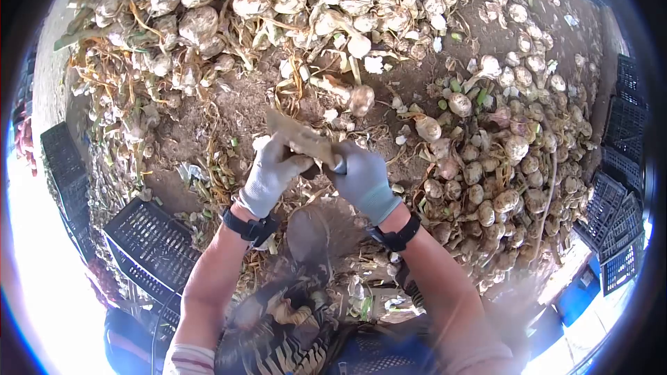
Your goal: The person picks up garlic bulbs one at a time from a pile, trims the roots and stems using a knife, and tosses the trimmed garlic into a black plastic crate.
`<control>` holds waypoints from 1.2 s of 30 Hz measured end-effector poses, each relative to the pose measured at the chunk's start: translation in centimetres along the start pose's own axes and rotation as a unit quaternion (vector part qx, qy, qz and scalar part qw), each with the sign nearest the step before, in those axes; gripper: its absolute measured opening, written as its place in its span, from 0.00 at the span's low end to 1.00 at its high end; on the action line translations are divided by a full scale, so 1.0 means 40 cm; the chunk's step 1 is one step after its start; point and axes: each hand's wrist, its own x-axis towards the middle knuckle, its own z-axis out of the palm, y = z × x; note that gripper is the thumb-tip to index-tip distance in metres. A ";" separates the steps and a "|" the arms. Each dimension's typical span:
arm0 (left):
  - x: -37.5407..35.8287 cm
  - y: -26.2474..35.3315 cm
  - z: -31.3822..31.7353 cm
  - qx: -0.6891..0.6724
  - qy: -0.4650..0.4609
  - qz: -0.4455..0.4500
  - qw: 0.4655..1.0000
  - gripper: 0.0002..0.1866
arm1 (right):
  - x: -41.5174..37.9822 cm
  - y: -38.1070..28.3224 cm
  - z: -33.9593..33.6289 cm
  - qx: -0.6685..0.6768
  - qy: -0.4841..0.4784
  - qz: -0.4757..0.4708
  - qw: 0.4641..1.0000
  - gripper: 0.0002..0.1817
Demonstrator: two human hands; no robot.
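My left hand [269, 175], in a pale knit glove, is closed on the near side of a flat tan strip [302, 139]. The strip runs slantwise between both hands, its far end sticking out beyond the left fingers. At its right end, my right hand [363, 182] pinches it, thumb and fingers pressed together, in a similar glove. I cannot tell what the strip is. Both hands are over bare soil scattered with dry leaves. Just beyond them lies a garlic bulb [361, 100] with its stalk attached.
A heap of garlic bulbs with stalks [299, 0] spreads along the far side. To the right lies a pile of trimmed garlic bulbs [486, 194]. Black plastic crates stand at left [153, 236] and at right [608, 201]. My shoe [308, 235] is below the hands.
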 end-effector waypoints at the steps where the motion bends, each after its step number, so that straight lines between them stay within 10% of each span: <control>1: -0.024 0.009 0.008 -0.096 0.014 -0.069 0.993 0.21 | -0.004 -0.017 -0.012 -0.104 -0.016 -0.082 0.991 0.12; 10: -0.063 -0.032 -0.029 0.062 -0.016 0.065 0.996 0.21 | -0.031 -0.099 -0.089 -0.221 -0.048 -0.152 0.962 0.06; 16: -0.100 -0.006 -0.020 -0.140 0.026 0.025 0.990 0.23 | -0.053 -0.079 -0.081 -0.230 -0.078 -0.114 0.963 0.07; 17: -0.101 0.031 -0.025 -0.100 -0.025 -0.013 0.995 0.25 | -0.042 -0.060 -0.090 -0.228 -0.078 -0.113 0.964 0.07; 19: -0.107 0.108 -0.005 -0.024 -0.057 -0.012 0.998 0.33 | 0.007 -0.009 -0.122 -0.263 -0.189 0.218 0.921 0.11; 20: -0.103 0.122 0.004 0.196 -0.028 0.024 0.980 0.33 | 0.008 0.003 -0.121 -0.264 -0.193 0.213 0.921 0.11; 24: -0.084 0.078 0.039 0.215 -0.027 0.082 0.973 0.17 | -0.041 0.017 -0.101 -0.060 -0.080 0.111 0.989 0.18; 26: -0.071 0.041 0.018 0.509 -0.052 0.245 0.824 0.14 | -0.028 -0.022 -0.093 -0.014 -0.148 0.046 0.988 0.18; 29: -0.073 0.072 0.032 0.559 -0.035 0.348 0.752 0.11 | -0.006 -0.036 -0.095 -0.071 -0.198 0.047 0.977 0.17; 33: -0.067 0.024 0.021 0.338 0.173 0.308 0.872 0.16 | -0.072 0.148 -0.064 -0.103 -0.221 0.136 0.960 0.15; 34: -0.066 0.140 0.039 0.361 0.135 0.186 0.904 0.18 | -0.121 0.171 -0.053 0.010 -0.198 0.142 0.970 0.15; 36: -0.021 0.241 0.150 0.298 0.001 0.345 0.890 0.25 | -0.128 0.082 -0.047 0.105 -0.186 0.271 0.938 0.12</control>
